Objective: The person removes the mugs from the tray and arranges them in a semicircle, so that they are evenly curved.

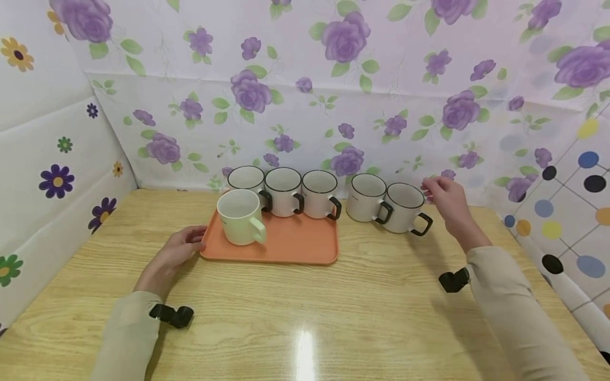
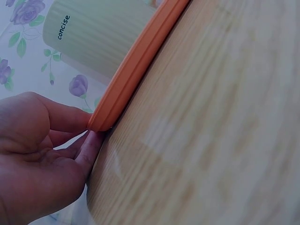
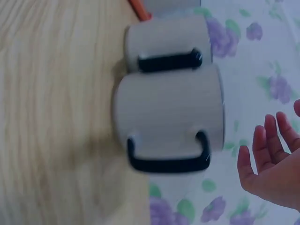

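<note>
My left wrist view cuts off most of what I'm touching: only a slanting stretch of the orange tray (image 2: 136,65) shows, running from the top centre down to the middle left, with the green mug (image 2: 96,35) above it cropped at the frame's top. Its side reads "concise", a word the head view is too far away to show. My left hand (image 2: 40,154) fills the lower left there, fingers (image 2: 91,143) relaxed and straight against the tray's corner, touching it without curling round it. From the head view, that same left hand (image 1: 173,254) lies on the table (image 1: 305,317) at the tray (image 1: 286,246)'s left edge, left of centre.

My right wrist view is blurred. It shows two white mugs with black handles stacked in the frame, the nearer mug (image 3: 168,124) at centre and the second mug (image 3: 166,44) above it, plus a sliver of tray at the top. My right hand (image 3: 274,164) sits at the lower right edge, partly cut off, fingers spread and holding nothing, apart from the mug. The head view places this right hand (image 1: 445,203) right of centre, just beside the rightmost mug (image 1: 405,208).

Counted from the head view: six mugs, one tray. One green mug (image 1: 240,217) and three white ones stand on the tray; two white ones stand on the table to its right.
</note>
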Demonstrator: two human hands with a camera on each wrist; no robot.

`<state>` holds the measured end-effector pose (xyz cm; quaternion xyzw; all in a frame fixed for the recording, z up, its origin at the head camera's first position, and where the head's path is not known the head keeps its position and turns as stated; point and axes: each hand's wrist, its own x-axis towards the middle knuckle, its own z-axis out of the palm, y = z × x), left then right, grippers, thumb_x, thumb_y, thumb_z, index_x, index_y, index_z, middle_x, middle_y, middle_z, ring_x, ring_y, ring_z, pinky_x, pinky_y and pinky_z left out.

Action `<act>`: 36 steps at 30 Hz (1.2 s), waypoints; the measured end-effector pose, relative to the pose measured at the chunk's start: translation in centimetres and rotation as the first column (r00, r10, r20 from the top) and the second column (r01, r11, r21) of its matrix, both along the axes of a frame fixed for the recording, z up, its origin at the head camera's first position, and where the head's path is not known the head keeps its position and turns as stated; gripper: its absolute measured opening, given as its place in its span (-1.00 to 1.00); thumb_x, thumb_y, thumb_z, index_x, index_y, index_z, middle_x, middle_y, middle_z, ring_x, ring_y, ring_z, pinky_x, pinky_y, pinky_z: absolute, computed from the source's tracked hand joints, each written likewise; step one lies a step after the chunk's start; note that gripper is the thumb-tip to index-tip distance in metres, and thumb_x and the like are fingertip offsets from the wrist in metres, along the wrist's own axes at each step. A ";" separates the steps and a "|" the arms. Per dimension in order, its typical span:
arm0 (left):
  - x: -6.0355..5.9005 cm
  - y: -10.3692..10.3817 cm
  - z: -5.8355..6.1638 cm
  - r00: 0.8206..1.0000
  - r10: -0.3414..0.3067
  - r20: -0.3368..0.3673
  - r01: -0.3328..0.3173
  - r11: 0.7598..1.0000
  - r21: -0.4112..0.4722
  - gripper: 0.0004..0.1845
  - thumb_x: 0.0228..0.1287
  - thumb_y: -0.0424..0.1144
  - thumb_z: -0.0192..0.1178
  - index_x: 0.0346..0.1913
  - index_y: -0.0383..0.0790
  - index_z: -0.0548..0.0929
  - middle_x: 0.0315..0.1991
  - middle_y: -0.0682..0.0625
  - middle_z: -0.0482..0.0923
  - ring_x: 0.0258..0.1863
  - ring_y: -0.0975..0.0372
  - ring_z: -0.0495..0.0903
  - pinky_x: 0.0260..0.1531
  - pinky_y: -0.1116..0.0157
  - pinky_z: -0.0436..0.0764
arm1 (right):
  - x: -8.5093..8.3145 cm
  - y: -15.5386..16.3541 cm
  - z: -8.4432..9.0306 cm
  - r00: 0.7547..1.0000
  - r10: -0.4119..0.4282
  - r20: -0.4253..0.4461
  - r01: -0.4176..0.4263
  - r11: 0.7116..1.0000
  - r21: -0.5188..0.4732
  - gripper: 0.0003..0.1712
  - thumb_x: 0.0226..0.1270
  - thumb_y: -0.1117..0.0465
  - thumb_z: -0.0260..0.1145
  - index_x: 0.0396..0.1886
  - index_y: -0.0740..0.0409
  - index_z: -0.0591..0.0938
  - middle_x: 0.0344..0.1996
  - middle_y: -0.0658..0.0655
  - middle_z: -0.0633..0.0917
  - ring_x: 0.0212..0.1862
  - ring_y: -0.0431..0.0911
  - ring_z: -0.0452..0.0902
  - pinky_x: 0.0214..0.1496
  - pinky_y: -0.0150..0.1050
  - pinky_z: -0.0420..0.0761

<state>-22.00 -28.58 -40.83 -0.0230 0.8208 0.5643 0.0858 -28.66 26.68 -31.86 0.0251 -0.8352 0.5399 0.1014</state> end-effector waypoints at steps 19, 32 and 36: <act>0.1 0.1 0.1 1.000 0.006 0.004 -0.006 1.000 0.003 -0.39 0.39 -0.51 -0.04 0.43 -0.55 0.05 0.35 -0.45 0.13 0.31 -0.15 0.16 0.18 0.08 0.28 | 1.4 -15.2 -1.5 0.925 0.374 0.069 -0.372 0.927 -0.049 -0.67 0.46 0.28 0.11 -0.05 0.53 0.54 -0.12 0.42 0.61 -0.04 0.22 0.53 0.11 0.06 0.48; 0.2 0.4 0.4 1.000 -0.012 -0.018 0.012 1.000 -0.023 -0.40 0.40 -0.51 -0.03 0.42 -0.57 0.05 0.35 -0.46 0.12 0.30 -0.17 0.18 0.17 0.06 0.30 | 2.4 -21.9 -6.4 0.870 0.484 0.098 -0.475 0.874 -0.102 -0.74 0.45 0.32 0.10 -0.13 0.49 0.58 -0.22 0.32 0.67 -0.13 0.09 0.61 -0.01 -0.03 0.58; 0.1 0.2 0.2 1.000 -0.013 -0.019 0.013 1.000 -0.016 -0.41 0.40 -0.51 -0.04 0.42 -0.57 0.05 0.34 -0.46 0.13 0.30 -0.17 0.18 0.19 0.05 0.29 | 2.2 -23.4 -6.9 0.869 0.478 0.130 -0.454 0.873 -0.177 -0.74 0.44 0.27 0.13 -0.14 0.44 0.59 -0.23 0.26 0.68 -0.12 0.05 0.63 0.01 -0.06 0.57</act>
